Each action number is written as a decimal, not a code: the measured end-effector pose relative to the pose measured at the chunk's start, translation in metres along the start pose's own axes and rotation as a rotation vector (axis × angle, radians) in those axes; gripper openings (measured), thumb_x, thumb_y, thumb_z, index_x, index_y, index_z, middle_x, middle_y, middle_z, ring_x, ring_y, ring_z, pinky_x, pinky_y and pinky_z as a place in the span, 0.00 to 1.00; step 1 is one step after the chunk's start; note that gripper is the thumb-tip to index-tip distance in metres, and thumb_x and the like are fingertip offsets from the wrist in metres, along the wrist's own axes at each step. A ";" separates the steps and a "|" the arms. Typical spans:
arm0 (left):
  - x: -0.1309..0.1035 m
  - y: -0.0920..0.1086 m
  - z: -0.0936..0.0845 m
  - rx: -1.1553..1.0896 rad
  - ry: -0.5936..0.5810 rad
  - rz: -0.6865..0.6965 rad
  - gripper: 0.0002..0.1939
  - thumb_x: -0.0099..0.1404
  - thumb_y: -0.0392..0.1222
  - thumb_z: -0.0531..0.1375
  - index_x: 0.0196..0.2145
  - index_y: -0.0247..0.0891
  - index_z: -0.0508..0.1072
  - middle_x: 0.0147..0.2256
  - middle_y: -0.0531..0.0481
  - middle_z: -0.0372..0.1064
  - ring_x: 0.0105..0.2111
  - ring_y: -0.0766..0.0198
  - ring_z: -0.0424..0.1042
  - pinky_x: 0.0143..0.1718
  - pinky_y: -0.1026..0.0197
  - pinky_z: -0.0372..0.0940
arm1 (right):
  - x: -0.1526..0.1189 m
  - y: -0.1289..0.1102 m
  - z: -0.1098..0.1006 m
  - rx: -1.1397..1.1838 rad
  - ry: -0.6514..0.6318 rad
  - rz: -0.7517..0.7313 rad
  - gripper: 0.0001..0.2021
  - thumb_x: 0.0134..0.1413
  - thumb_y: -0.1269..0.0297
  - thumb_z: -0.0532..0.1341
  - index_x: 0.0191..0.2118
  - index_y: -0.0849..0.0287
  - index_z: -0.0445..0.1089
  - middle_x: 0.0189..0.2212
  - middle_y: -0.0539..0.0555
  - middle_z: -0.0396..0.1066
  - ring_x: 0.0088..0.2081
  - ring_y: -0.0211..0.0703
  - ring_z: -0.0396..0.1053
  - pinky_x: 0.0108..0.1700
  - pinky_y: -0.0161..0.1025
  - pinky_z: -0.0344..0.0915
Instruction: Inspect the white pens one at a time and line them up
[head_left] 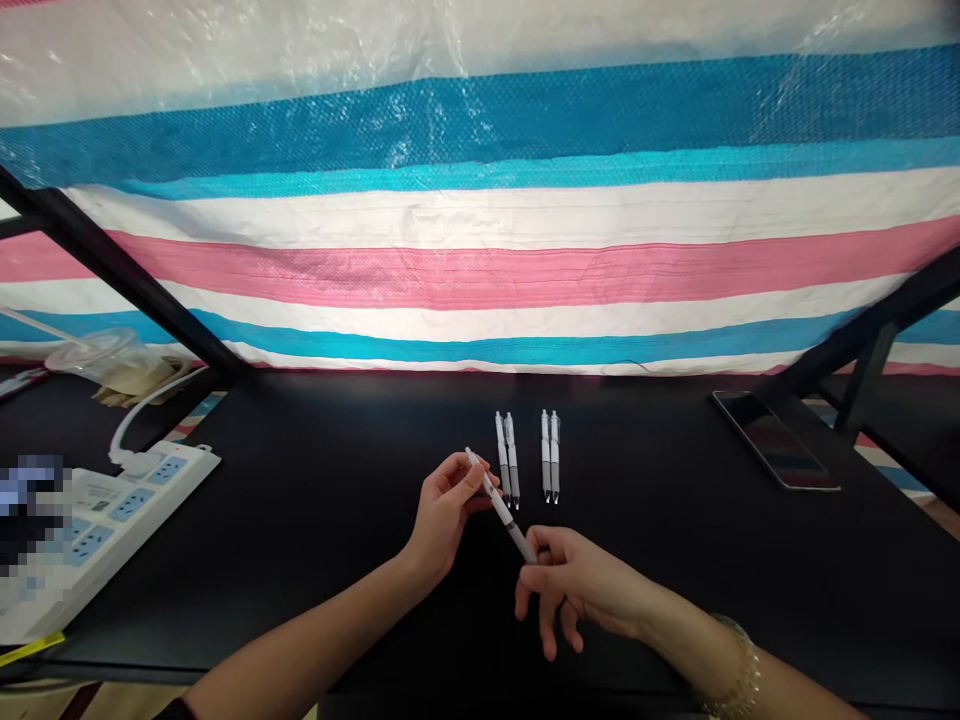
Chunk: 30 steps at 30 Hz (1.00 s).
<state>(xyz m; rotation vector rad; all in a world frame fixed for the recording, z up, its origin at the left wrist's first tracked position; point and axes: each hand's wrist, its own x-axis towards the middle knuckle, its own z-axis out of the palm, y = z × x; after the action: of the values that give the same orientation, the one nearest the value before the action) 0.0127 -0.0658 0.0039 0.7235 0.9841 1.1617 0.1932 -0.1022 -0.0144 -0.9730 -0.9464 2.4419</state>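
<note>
A white pen (501,508) with a grey grip slants between my two hands, above the black table. My left hand (448,505) is closed around its upper, clicker end, thumb against the barrel. At the lower end, my right hand (570,585) pinches the grey tip part between thumb and forefinger, its other fingers hanging loose; the very tip is hidden. Just beyond the hands lie two pairs of similar white-and-grey pens, a left pair (507,455) and a right pair (550,455), tips towards me.
On the black table (337,450), a phone (776,440) lies at the right and a white power strip (112,530) at the left, with a plugged-in cable. A plastic cup (101,355) is at far left. Black frame bars and a striped tarp (480,280) stand behind.
</note>
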 end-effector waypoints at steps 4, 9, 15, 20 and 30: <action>-0.001 0.001 0.001 -0.004 0.010 -0.005 0.11 0.57 0.46 0.66 0.31 0.36 0.73 0.27 0.50 0.70 0.29 0.65 0.71 0.32 0.63 0.67 | -0.001 -0.002 0.001 0.063 -0.055 0.000 0.21 0.55 0.47 0.58 0.36 0.64 0.62 0.36 0.63 0.74 0.24 0.44 0.75 0.18 0.30 0.66; -0.001 0.001 0.000 -0.003 0.012 0.003 0.11 0.57 0.46 0.66 0.31 0.36 0.73 0.27 0.51 0.71 0.29 0.65 0.70 0.32 0.63 0.67 | -0.001 -0.002 0.001 0.031 0.010 -0.019 0.20 0.49 0.52 0.65 0.38 0.61 0.59 0.37 0.57 0.73 0.22 0.42 0.74 0.14 0.28 0.62; 0.001 -0.003 -0.002 0.006 0.013 0.019 0.10 0.58 0.46 0.65 0.32 0.37 0.73 0.28 0.51 0.71 0.29 0.65 0.70 0.33 0.63 0.67 | 0.002 0.000 0.000 0.088 -0.003 -0.038 0.22 0.56 0.46 0.57 0.41 0.63 0.63 0.34 0.58 0.72 0.23 0.42 0.75 0.17 0.31 0.66; 0.002 -0.002 -0.001 0.017 0.007 0.024 0.10 0.59 0.45 0.65 0.32 0.36 0.73 0.28 0.50 0.70 0.29 0.65 0.70 0.33 0.63 0.68 | 0.002 0.000 0.001 0.027 0.106 -0.106 0.21 0.43 0.53 0.69 0.33 0.61 0.61 0.21 0.46 0.67 0.18 0.38 0.70 0.13 0.26 0.59; -0.002 0.000 0.001 0.076 -0.065 0.066 0.08 0.61 0.44 0.63 0.33 0.37 0.72 0.29 0.50 0.70 0.30 0.65 0.70 0.33 0.64 0.67 | 0.001 -0.003 0.003 -0.065 0.136 -0.129 0.20 0.44 0.53 0.69 0.33 0.64 0.65 0.21 0.48 0.67 0.20 0.36 0.70 0.15 0.26 0.59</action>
<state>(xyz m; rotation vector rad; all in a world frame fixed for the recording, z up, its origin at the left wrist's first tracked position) 0.0134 -0.0681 0.0045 0.8551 0.9602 1.1562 0.1911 -0.1010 -0.0111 -1.0513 -1.0139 2.2213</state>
